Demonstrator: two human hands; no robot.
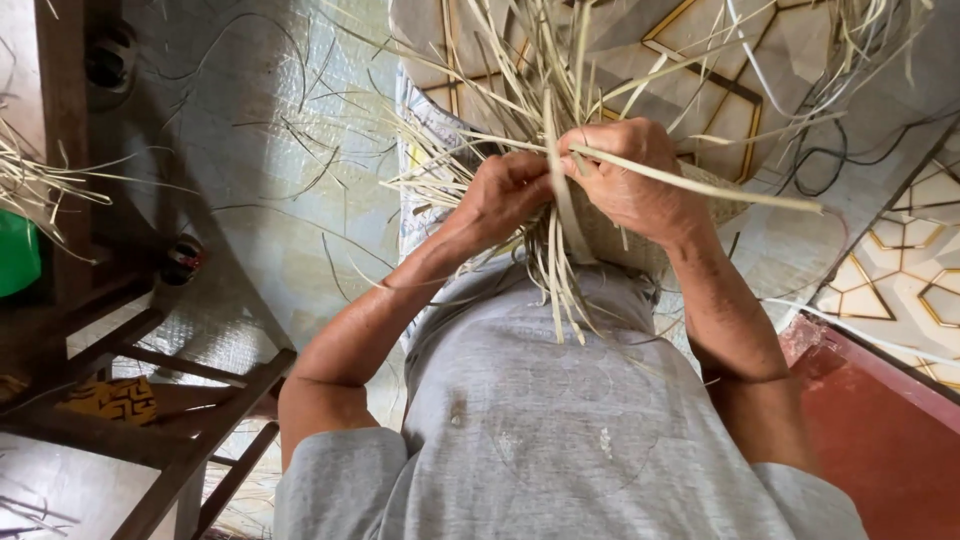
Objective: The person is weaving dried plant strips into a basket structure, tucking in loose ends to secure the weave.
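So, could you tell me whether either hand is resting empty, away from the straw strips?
No, both the left hand and the right hand grip the straw strips of the woven piece.

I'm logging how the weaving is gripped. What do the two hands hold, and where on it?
Both the left hand and right hand grip pale straw strips where they meet the woven piece's edge; loose ends fan outward.

At nine o'clock I see a dark wooden chair frame with a green container beside it. Patterned floor tiles lie at three o'clock, black cord near two.
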